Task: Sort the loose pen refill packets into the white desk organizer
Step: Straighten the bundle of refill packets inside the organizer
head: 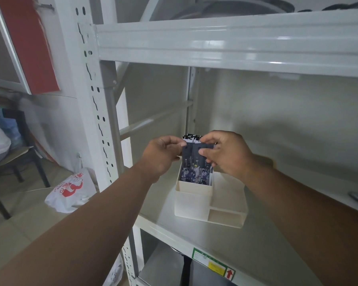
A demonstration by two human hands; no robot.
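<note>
A white desk organizer stands on the shelf with a tall rear-left compartment and lower ones at the front and right. Several dark pen refill packets with printed pictures stand upright in the tall compartment, their tops sticking out above its rim. My left hand pinches the packets' upper left corner. My right hand pinches their upper right side, thumb in front. The lower ends of the packets sit inside the compartment.
The organizer sits on a white metal shelf with another shelf beam close overhead. A perforated upright post stands to the left. A white and red plastic bag lies on the floor beyond it.
</note>
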